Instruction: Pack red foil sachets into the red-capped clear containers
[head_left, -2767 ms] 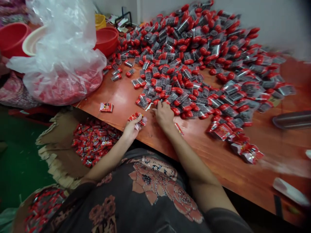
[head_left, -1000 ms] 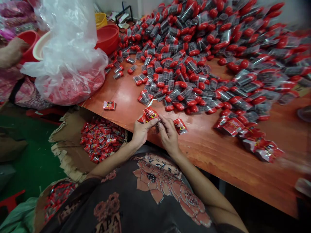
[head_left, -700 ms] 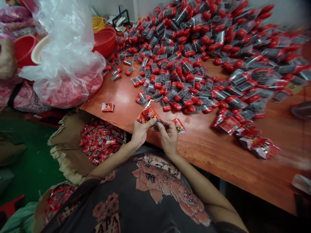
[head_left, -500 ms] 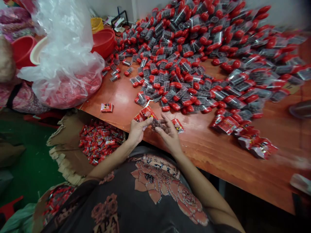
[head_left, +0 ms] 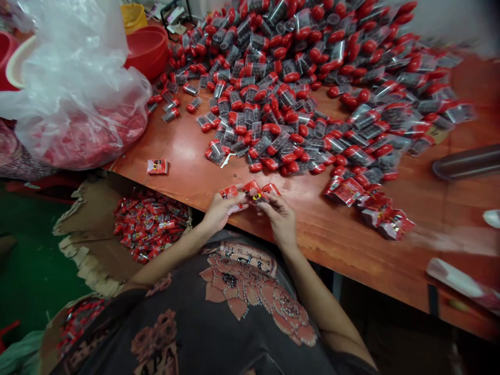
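Observation:
At the table's front edge, my left hand [head_left: 222, 210] has its thumb and fingers closed on a small red printed packet [head_left: 228, 192]. My right hand [head_left: 279, 217] pinches another red packet [head_left: 252, 187] with a yellow-and-black print, and fingertips of both hands meet around it. Its lower part is covered by my fingers. Just behind my right fingers shows a further red packet [head_left: 271, 189]; whether they touch it I cannot tell. A white torn strip [head_left: 227, 160] lies on the table beyond my hands.
Clear tubes with red caps and dark contents [head_left: 269, 104] form a big heap. Several red packets [head_left: 386, 216] lie at right, one packet [head_left: 157, 166] at left. A carton [head_left: 88, 224] of packets stands below left. A plastic bag [head_left: 89, 120] and red bowl [head_left: 150, 49] sit left.
The view has swung right. My hands have drawn together around a red packet upright between them; the dark-filled piece that showed at my right fingers is now mostly hidden.

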A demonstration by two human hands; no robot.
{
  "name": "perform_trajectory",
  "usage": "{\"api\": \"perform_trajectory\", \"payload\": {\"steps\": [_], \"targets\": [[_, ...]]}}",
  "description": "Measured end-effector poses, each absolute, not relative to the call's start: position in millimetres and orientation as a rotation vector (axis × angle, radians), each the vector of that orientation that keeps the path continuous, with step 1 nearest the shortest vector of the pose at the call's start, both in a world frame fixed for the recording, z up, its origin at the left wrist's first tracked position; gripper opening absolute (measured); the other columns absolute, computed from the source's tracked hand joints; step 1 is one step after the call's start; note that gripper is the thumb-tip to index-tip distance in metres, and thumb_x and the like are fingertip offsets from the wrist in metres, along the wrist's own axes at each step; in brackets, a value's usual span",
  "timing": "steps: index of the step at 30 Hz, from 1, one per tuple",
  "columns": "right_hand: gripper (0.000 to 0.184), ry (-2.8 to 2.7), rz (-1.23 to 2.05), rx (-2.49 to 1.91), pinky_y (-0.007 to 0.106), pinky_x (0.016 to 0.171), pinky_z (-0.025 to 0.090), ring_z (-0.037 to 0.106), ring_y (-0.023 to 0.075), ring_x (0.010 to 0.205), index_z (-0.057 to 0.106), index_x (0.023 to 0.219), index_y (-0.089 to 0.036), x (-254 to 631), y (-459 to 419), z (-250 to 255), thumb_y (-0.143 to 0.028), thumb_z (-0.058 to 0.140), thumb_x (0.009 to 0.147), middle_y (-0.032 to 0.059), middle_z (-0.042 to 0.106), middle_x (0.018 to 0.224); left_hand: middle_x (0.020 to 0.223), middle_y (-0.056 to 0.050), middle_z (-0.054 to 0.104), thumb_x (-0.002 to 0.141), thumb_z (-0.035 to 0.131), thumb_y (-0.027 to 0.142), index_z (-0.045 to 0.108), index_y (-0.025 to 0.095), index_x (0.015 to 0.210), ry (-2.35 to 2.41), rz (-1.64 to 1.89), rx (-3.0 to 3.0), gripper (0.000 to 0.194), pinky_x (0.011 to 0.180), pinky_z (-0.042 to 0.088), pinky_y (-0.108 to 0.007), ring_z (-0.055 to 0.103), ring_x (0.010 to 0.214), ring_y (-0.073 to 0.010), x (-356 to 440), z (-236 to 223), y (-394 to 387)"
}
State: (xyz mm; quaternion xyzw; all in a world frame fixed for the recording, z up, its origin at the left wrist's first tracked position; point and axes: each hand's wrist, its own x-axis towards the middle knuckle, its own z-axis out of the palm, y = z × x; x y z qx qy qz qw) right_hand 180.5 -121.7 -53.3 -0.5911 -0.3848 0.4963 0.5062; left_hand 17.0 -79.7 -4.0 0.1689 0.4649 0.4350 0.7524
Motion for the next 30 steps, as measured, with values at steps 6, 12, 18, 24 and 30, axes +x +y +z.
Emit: {"api": "perform_trajectory", "payload": {"steps": [6, 12, 18, 24, 30], "targets": [[0.039, -1.33, 0.651, -1.8, 0.049, 0.081, 0.056, 0.057, 0.0197, 0.076, 0.067, 0.122, -0.029, 203.1, -130.9, -51.0, -0.039, 0.066, 0.085, 0.0074, 0.057, 0.103, 0.105, -0.013, 0.075, 0.073, 0.078, 0.016, 0.074, 0.018, 0.1, 1.026, 0.982, 0.298, 0.027, 0.082, 0.056, -0.036, 0.072, 0.093, -0.0242, 2.0, -9.3, -75.1], [0.047, -1.491, 1.073, -1.378, 0.038, 0.075, 0.058, 0.065, 0.0206, 0.083, 0.054, 0.133, -0.029, 149.4, -99.4, -34.9, -0.029, 0.063, 0.087, 0.0059, 0.067, 0.1, 0.091, -0.008, 0.076, 0.07, 0.081, 0.014, 0.076, 0.017, 0.094, 1.016, 1.038, 0.348, 0.025, 0.072, 0.052, -0.025, 0.07, 0.08, -0.0154, 12.9, -11.1, -74.3], [0.039, -1.827, 1.059, -1.281, 0.037, 0.084, 0.054, 0.069, 0.0221, 0.09, 0.058, 0.131, -0.026, 123.2, -48.9, -25.6, -0.024, 0.054, 0.092, 0.0055, 0.074, 0.098, 0.075, 0.0, 0.073, 0.057, 0.091, 0.026, 0.073, 0.014, 0.089, 1.153, 1.233, 0.345, 0.038, 0.056, 0.048, -0.019, 0.065, 0.061, -0.0096, -19.6, -14.8, -63.3], [0.039, -2.058, 0.48, -1.655, 0.04, 0.085, 0.05, 0.064, 0.0324, 0.104, 0.06, 0.129, -0.014, 91.0, 31.4, -17.7, -0.033, 0.045, 0.098, 0.0205, 0.065, 0.119, 0.075, -0.002, 0.074, 0.061, 0.089, 0.021, 0.07, 0.014, 0.085, 1.182, 1.369, 0.15, 0.031, 0.06, 0.053, -0.023, 0.069, 0.063, -0.0126, -54.3, -17.7, -44.5], [0.043, -2.106, 0.522, -1.742, 0.041, 0.079, 0.05, 0.064, 0.0306, 0.092, 0.059, 0.131, -0.013, 76.6, 51.3, -23.5, -0.025, 0.055, 0.089, 0.019, 0.06, 0.116, 0.069, -0.001, 0.072, 0.077, 0.076, 0.01, 0.065, 0.015, 0.075, 1.123, 1.364, -0.111, 0.012, 0.067, 0.055, -0.023, 0.068, 0.061, -0.0103, -65.5, -16.0, -33.8]]}}
